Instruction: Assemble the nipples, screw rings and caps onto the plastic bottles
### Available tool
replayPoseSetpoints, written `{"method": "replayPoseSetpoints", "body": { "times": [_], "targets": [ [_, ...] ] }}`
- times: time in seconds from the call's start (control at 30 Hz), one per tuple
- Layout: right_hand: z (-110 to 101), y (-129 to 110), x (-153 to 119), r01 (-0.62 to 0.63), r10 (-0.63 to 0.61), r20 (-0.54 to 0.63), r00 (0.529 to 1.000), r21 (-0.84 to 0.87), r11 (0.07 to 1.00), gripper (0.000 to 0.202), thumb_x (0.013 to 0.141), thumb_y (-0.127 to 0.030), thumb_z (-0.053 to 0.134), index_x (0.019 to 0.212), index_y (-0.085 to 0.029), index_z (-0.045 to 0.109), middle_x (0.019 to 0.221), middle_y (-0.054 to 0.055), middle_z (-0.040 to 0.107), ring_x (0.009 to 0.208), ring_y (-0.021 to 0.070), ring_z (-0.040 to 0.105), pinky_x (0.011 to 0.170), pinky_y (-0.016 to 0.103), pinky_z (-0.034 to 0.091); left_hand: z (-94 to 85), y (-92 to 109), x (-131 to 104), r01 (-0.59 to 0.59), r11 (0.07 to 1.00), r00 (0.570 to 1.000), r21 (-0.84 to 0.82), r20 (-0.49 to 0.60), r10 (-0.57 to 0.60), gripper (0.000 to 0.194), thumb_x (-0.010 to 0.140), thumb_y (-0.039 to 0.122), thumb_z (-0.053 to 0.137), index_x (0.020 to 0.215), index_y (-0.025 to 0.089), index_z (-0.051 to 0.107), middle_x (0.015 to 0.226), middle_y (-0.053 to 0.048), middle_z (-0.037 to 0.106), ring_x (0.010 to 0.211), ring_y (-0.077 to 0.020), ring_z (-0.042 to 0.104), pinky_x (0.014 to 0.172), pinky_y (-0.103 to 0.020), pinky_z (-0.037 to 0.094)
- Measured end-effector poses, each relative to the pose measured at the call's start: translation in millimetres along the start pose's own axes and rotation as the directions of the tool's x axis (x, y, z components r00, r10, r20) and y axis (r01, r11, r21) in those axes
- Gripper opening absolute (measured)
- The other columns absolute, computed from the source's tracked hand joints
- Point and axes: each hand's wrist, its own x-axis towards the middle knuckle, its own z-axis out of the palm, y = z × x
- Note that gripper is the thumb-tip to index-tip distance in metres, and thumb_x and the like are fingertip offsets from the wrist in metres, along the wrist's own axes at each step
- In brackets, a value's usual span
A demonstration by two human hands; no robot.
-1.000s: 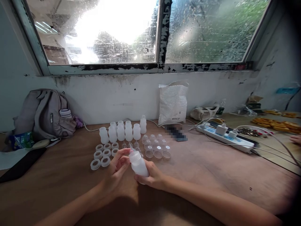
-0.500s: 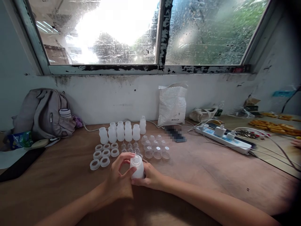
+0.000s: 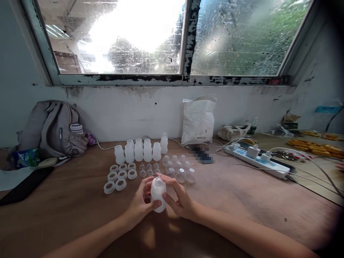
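Upright between my hands is a frosted white bottle with a clear nipple on its top. My left hand is wrapped round its left side, thumb across the lower front. On the other side my right hand holds the bottle, with its thumb on the front and fingers near the top. Beyond them stand several frosted bottles. White rings lie at the left, clear nipples in the middle, and clear domed caps at the right.
A grey backpack is at the left, near a black mat. By the wall stands a white plastic bag. A power strip with cables lies at the right, near yellow parts. Part of another person's hand shows at the far right edge.
My left hand has moved lower on the bottle, and my right hand has shifted from its base to its upper right side. The bottle now sits slightly lower in view.
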Motion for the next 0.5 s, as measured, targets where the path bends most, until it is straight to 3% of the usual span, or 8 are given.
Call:
{"method": "replayPoseSetpoints", "body": {
  "times": [0.1,0.23,0.37,0.5],
  "targets": [
    [-4.4,-5.4,4.2,-0.075,0.074,0.006,0.997,0.033,0.997,0.035,0.08,-0.018,0.049,0.114,-0.017,0.04,0.113,0.012,0.051,0.107,0.0228,0.048,0.088,0.035,0.041,-1.6,-4.3,3.0,0.066,0.997,0.991,0.049,0.112,-0.071,0.06,0.062,0.032,0.072,0.113,0.017,0.046,0.101,-0.007,0.057,0.095,-0.0226,0.051,0.078,-0.03,0.041],
    [-11.9,-10.8,16.4,-0.233,0.227,0.064,0.972,0.105,0.967,0.044,0.076,-0.025,0.057,0.117,-0.019,0.04,0.095,0.006,0.054,0.087,0.0175,0.053,0.079,0.03,0.044,-0.4,-0.1,2.2,0.08,0.995,0.989,0.061,0.12,-0.087,0.051,0.063,0.031,0.071,0.107,0.015,0.051,0.093,-0.005,0.057,0.088,-0.0204,0.051,0.072,-0.027,0.04],
    [-21.2,-5.4,32.5,-0.438,0.391,0.219,0.894,0.25,0.864,0.041,0.074,-0.034,0.062,0.11,-0.018,0.051,0.097,0.005,0.052,0.087,0.0164,0.051,0.077,0.028,0.043,-0.4,9.0,-0.5,0.102,0.992,0.992,0.073,0.067,-0.107,0.041,0.065,0.033,0.068,0.1,0.014,0.056,0.087,-0.004,0.058,0.082,-0.0189,0.05,0.068,-0.025,0.039],
    [-34.8,4.6,40.4,-0.569,0.449,0.363,0.817,0.378,0.73,0.037,0.076,-0.037,0.059,0.106,-0.015,0.055,0.1,0.006,0.055,0.084,0.0147,0.052,0.074,0.027,0.043,-2.0,11.9,-0.4,0.138,0.987,0.99,0.083,-0.01,-0.138,0.03,0.068,0.033,0.064,0.091,0.014,0.059,0.078,-0.001,0.056,0.073,-0.0158,0.048,0.062,-0.023,0.036]
  ]
}}
